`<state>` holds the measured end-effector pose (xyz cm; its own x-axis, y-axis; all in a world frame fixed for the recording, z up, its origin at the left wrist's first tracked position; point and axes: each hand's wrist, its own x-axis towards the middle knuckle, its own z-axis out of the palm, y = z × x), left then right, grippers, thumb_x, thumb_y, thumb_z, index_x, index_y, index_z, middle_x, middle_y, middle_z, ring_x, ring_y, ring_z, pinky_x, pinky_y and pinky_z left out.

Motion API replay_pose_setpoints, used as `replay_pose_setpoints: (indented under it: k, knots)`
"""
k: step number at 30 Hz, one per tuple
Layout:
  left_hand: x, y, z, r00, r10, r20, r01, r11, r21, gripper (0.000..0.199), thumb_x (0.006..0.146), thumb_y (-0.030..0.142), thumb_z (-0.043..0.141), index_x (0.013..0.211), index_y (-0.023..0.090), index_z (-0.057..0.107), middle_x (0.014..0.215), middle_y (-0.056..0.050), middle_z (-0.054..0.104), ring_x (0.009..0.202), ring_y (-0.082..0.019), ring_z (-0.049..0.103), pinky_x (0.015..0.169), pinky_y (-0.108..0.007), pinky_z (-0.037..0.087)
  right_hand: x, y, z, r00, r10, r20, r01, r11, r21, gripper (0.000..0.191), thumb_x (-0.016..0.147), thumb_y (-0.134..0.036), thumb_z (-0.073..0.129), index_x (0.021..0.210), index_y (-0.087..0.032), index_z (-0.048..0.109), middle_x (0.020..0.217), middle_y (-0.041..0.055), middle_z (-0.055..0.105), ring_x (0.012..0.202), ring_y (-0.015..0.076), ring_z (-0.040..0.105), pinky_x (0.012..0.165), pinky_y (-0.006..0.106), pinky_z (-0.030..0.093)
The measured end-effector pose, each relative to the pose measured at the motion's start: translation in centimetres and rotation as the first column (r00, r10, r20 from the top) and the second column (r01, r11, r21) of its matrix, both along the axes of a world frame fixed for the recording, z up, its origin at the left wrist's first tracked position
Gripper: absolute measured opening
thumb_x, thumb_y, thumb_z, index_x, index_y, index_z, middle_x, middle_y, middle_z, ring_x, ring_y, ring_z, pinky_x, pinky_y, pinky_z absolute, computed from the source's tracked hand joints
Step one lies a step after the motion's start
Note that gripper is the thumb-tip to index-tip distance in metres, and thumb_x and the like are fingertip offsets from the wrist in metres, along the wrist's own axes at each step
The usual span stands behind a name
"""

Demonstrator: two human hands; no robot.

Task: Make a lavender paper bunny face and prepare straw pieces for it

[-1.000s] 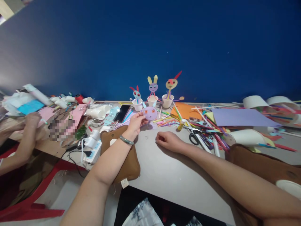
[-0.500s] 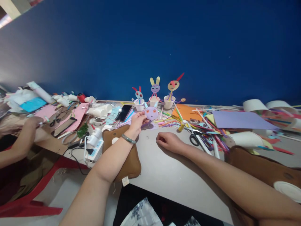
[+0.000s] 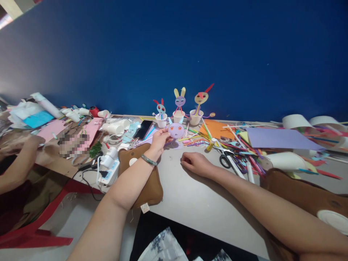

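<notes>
Between its thumb and fingers my left hand (image 3: 160,140) holds a round purple paper face (image 3: 176,131), which has orange eyes and light blue ears. My right hand (image 3: 193,162) rests on the grey table (image 3: 187,195) with its fingers curled; whether anything is inside them is hidden. Behind the paper face stand three white cups with paper figures: a light blue face with red ears (image 3: 161,109), a purple face with yellow ears (image 3: 179,101) and a tan face with a red piece on top (image 3: 201,98).
Scissors (image 3: 225,161), a glue bottle (image 3: 211,145) and coloured sticks lie right of my hands, near a purple sheet (image 3: 280,138). A brown cushion (image 3: 148,181) lies under my left forearm, beside a power strip (image 3: 111,174). Another person's arm (image 3: 21,163) is at the left.
The paper face has turned slightly, and its blue ears now stand more upright. My hands have hardly moved. At the left, the other person's arm has shifted a little to the left.
</notes>
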<state>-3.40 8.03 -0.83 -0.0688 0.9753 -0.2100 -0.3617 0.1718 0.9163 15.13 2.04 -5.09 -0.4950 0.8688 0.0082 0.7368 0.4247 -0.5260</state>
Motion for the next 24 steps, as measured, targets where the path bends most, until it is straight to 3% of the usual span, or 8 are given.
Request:
replay_pose_setpoints:
  k: [24]
  knots:
    - [0.55, -0.69, 0.66, 0.999, -0.04, -0.02, 0.039, 0.999, -0.032, 0.015, 0.078, -0.002, 0.063, 0.083, 0.012, 0.061, 0.068, 0.0, 0.068, 0.054, -0.009, 0.064, 0.06, -0.021, 0.054, -0.2, -0.21, 0.2, 0.999, 0.004, 0.045, -0.005, 1.0, 0.019, 0.01, 0.089, -0.023, 0.057, 0.087, -0.019, 0.066, 0.082, 0.0051, 0.073, 0.073, 0.0181, 0.061, 0.067, 0.027, 0.037]
